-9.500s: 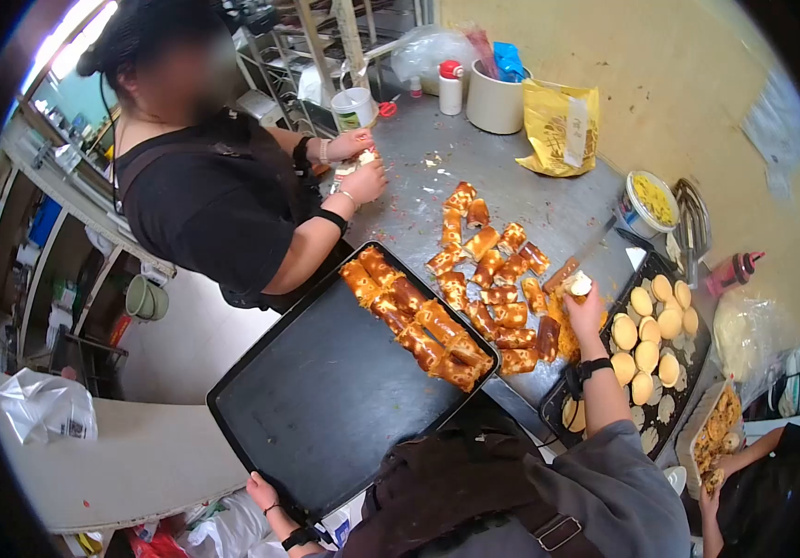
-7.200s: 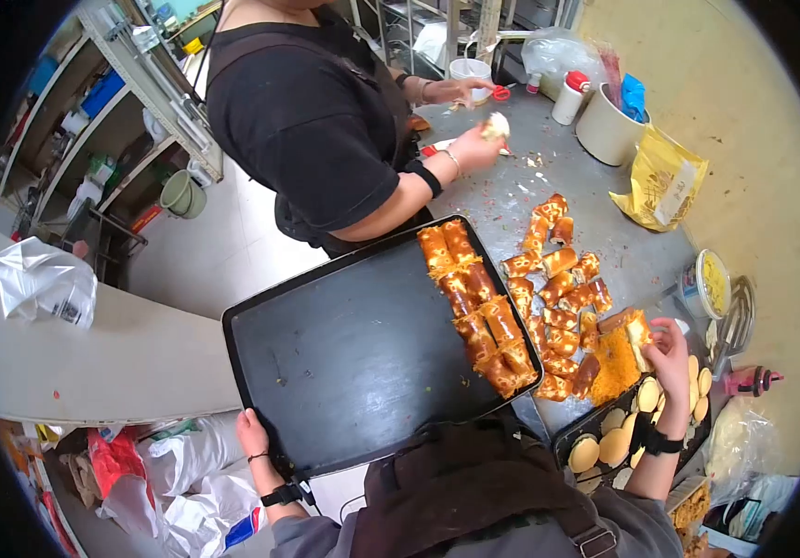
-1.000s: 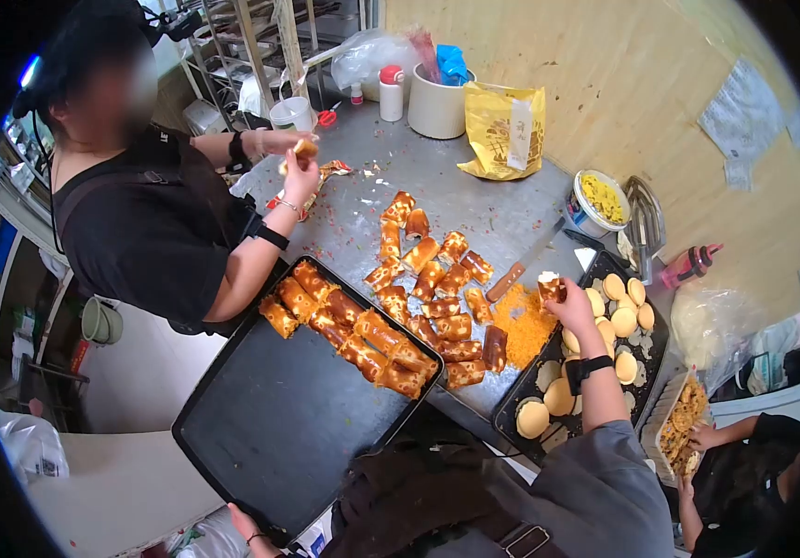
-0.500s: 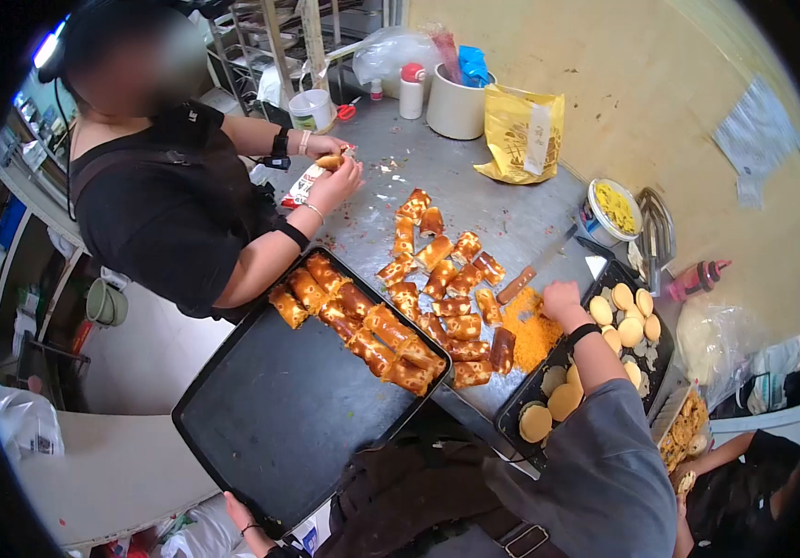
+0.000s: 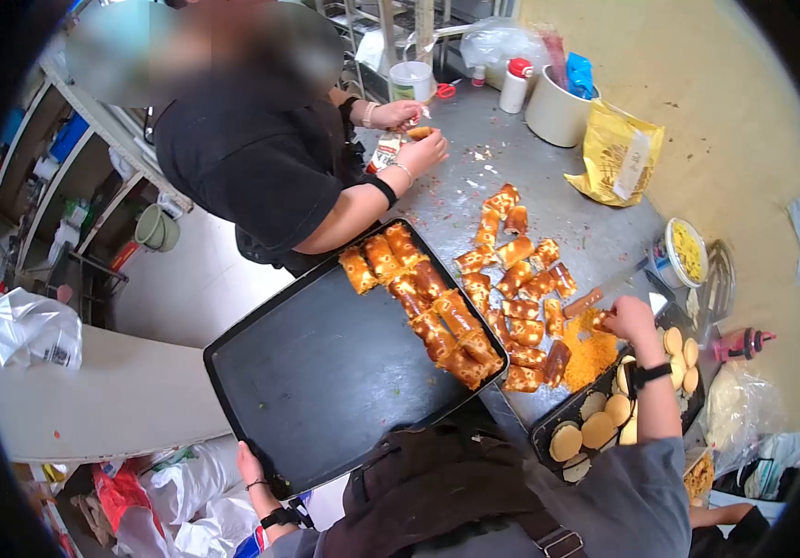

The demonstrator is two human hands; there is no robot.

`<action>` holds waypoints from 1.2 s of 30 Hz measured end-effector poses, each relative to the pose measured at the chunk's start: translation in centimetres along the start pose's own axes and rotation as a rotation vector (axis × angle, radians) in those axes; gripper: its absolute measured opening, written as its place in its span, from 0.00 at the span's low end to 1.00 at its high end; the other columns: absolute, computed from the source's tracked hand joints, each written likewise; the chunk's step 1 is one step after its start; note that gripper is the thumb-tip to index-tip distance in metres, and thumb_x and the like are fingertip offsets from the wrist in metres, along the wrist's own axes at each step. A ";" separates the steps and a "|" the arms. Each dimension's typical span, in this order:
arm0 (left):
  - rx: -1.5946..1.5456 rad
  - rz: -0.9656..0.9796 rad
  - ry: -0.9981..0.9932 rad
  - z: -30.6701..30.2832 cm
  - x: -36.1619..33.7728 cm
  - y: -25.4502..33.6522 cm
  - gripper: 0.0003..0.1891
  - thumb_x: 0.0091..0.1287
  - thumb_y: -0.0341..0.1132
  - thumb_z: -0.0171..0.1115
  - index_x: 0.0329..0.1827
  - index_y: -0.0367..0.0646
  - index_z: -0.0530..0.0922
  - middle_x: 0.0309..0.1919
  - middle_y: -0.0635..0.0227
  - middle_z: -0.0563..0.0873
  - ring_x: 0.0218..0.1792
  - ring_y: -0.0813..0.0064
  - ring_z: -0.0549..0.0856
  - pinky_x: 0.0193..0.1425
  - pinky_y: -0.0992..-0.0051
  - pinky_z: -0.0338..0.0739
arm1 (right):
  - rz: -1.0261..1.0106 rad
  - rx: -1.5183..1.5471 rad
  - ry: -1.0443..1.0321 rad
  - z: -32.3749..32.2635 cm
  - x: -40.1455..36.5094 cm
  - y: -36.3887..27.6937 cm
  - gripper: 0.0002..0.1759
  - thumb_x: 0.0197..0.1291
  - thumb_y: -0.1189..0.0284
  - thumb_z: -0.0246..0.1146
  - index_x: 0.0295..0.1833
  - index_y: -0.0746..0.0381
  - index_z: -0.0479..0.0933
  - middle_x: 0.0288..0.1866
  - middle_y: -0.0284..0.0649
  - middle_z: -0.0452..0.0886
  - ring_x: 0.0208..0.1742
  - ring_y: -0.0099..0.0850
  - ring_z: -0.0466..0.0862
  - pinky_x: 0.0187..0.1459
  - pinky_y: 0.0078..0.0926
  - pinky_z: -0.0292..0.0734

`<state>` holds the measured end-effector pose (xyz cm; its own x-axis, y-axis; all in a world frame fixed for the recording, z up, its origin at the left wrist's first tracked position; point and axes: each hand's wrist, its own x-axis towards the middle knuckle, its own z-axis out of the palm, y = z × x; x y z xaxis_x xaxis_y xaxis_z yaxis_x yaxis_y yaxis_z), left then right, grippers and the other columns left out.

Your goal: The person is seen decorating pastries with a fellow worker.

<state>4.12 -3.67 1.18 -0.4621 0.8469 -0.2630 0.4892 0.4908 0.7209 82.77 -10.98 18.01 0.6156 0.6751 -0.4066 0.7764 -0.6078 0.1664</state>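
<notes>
My left hand [image 5: 251, 470] is closed on the near-left corner of a black baking tray [image 5: 326, 372]. Browned bread rolls [image 5: 423, 293] lie along the tray's right side. My right hand [image 5: 631, 321] is over a pile of orange shredded topping [image 5: 590, 358] on the metal table. Its fingers are pressed together at the pile's edge, around something small and mostly hidden. Just left of that hand are the wooden handle of a knife [image 5: 583, 302] and several cut roll pieces [image 5: 526, 307]. Below it, a dark tray [image 5: 549, 423] holds round pale-yellow cakes [image 5: 597, 431].
Across the table, a co-worker's hands [image 5: 419, 139] handle a bread piece and a packet. A yellow bag [image 5: 619, 153], a white pot [image 5: 553, 107] and a tub of yellow filling [image 5: 684, 253] stand along the wall. A pink squeeze bottle [image 5: 744, 344] lies at right.
The view has shifted, so the scene sits further right and lower left shows more. My right hand now has its fingertips at the topping's upper edge. My left hand still grips the tray.
</notes>
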 end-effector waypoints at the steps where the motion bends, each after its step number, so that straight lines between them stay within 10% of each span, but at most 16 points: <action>1: -0.050 0.015 0.021 0.2 1.3 -2.3 0.31 0.71 0.53 0.41 0.45 0.26 0.76 0.37 0.57 0.83 0.39 0.69 0.77 0.47 0.69 0.70 | -0.057 0.100 0.030 -1.3 -1.2 -1.2 0.18 0.43 0.65 0.67 0.41 0.61 0.81 0.40 0.45 0.82 0.41 0.40 0.83 0.42 0.33 0.77; 12: -0.118 0.002 0.047 0.5 1.9 -3.8 0.30 0.71 0.52 0.42 0.44 0.27 0.77 0.37 0.57 0.84 0.37 0.70 0.78 0.46 0.68 0.71 | -0.949 0.846 0.123 -2.7 -5.7 -26.8 0.20 0.46 0.68 0.65 0.45 0.63 0.71 0.26 0.38 0.74 0.28 0.32 0.76 0.32 0.29 0.71; 22: 0.010 0.060 0.100 0.7 1.0 -4.1 0.30 0.71 0.51 0.40 0.38 0.25 0.76 0.31 0.47 0.82 0.33 0.59 0.78 0.42 0.62 0.69 | -0.660 0.481 0.341 3.5 -3.0 -38.4 0.26 0.48 0.63 0.67 0.50 0.60 0.64 0.45 0.49 0.73 0.45 0.44 0.78 0.41 0.41 0.77; 36: -0.115 0.041 0.082 1.2 -0.1 -3.7 0.30 0.71 0.52 0.40 0.41 0.25 0.75 0.36 0.49 0.83 0.38 0.61 0.79 0.47 0.65 0.70 | -0.951 0.411 0.472 2.8 -7.5 -34.3 0.39 0.45 0.70 0.66 0.66 0.53 0.62 0.55 0.48 0.69 0.54 0.46 0.72 0.54 0.40 0.70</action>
<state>3.23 -5.35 -2.25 -0.5049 0.8437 -0.1822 0.4229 0.4258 0.7999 51.16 3.64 12.86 -0.1426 0.9729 0.1822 0.9064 0.2023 -0.3709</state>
